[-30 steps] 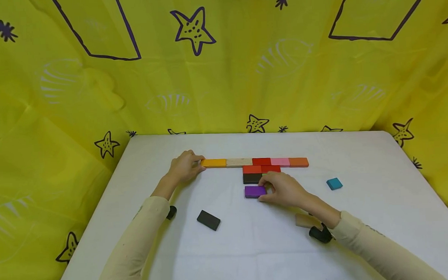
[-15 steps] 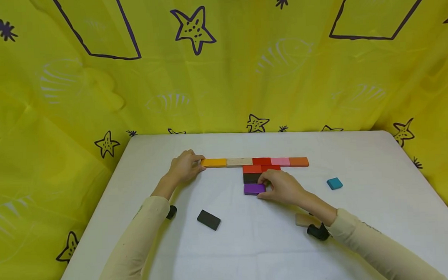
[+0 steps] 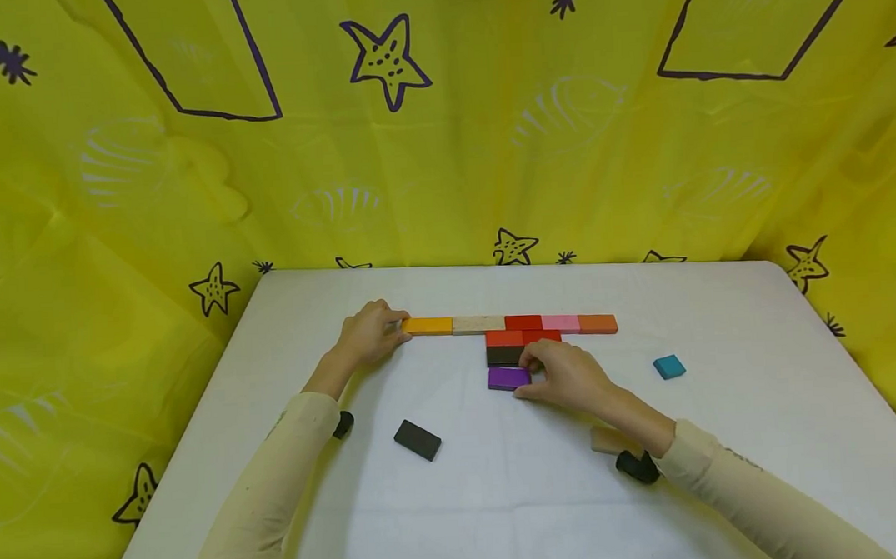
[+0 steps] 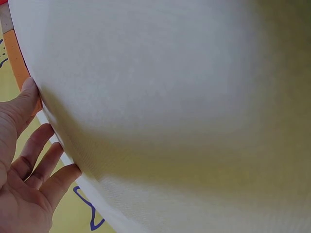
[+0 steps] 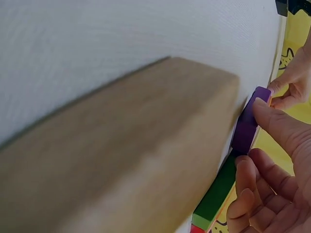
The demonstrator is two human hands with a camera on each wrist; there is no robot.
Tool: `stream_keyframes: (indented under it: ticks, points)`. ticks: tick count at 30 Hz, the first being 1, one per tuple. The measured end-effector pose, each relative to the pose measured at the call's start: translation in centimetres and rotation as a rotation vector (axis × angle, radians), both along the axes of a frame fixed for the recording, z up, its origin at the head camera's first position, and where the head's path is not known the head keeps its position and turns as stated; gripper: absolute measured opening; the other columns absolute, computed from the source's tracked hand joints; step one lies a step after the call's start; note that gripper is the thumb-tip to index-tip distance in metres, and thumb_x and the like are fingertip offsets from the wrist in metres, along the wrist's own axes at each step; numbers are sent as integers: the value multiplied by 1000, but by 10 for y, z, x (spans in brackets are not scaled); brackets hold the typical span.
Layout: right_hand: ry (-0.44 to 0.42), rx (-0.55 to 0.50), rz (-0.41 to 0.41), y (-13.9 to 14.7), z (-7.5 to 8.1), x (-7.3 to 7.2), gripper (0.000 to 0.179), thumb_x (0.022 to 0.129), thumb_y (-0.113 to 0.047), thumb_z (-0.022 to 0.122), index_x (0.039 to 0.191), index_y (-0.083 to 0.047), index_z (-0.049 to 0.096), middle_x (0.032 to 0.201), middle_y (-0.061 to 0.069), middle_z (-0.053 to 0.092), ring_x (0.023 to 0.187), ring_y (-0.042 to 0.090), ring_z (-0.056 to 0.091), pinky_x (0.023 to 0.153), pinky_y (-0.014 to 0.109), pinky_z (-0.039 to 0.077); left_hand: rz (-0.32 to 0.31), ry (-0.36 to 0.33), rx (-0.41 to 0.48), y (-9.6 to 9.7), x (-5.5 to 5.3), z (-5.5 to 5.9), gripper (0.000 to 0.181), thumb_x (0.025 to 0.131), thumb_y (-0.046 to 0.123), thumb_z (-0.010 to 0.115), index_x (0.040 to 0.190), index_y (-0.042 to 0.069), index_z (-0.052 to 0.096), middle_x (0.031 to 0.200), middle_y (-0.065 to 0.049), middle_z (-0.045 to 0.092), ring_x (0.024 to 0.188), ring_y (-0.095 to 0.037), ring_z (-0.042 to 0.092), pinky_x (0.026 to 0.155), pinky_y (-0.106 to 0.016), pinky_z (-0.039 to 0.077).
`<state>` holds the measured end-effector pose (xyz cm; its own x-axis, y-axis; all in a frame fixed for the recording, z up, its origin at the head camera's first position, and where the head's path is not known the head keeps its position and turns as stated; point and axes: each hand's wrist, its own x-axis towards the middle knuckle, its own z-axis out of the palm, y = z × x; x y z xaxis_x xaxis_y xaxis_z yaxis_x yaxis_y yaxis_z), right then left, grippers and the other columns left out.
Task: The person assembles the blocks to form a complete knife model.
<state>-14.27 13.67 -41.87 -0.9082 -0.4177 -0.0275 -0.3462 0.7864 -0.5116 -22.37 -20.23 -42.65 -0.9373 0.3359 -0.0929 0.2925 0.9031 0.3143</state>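
My left hand [image 3: 371, 331] pinches the left end of a yellow-orange wooden block [image 3: 429, 326], thumb in front; the left wrist view shows that block [image 4: 18, 60] under the thumb, other fingers spread on the cloth. The block ends a row with a plain wood block [image 3: 478, 324], a red one [image 3: 522, 322], a pink one [image 3: 560, 324] and an orange one [image 3: 598, 324]. My right hand [image 3: 572, 376] holds a purple block [image 3: 508, 379] by its right end, just in front of a black block [image 3: 505, 356]. A green block [image 5: 217, 191] adjoins it in the right wrist view.
Two red blocks [image 3: 504, 338] lie between the row and the black block. A loose black block [image 3: 417, 440] lies front left, a teal one [image 3: 669, 366] right. A plain wood block [image 3: 608, 441] sits below my right wrist. Yellow cloth [image 3: 443, 171] hangs behind the white table [image 3: 458, 512].
My right hand has slid the purple block slightly away from me, up to the black block. Over the last half second it hardly moves. The left hand stays in place.
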Motion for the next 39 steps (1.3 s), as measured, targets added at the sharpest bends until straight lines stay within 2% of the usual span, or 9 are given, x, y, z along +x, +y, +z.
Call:
stream_keyframes:
  ticks: [16, 33, 39]
  points:
    - [18, -51, 7, 0, 0, -1, 28, 81, -27, 89, 94, -11, 70, 82, -4, 64, 76, 14, 57, 68, 30, 48, 6, 10, 17, 1, 0, 2, 37, 96, 33, 73, 130, 17, 72, 102, -6, 60, 92, -22, 51, 72, -36, 43]
    - [8, -38, -12, -2, 1, -3, 26, 81, -25, 88, 94, -11, 70, 81, -3, 64, 75, 14, 57, 68, 31, 47, 0, 18, 10, 1, 0, 2, 36, 96, 32, 73, 129, 17, 72, 100, -6, 60, 90, -22, 51, 70, -35, 43]
    - [-4, -79, -38, -3, 3, 0, 26, 82, -26, 88, 94, -12, 71, 81, -4, 65, 75, 13, 58, 70, 31, 48, 2, 13, 11, 0, 0, 1, 37, 97, 33, 73, 130, 17, 72, 101, -6, 60, 90, -22, 52, 71, -36, 43]
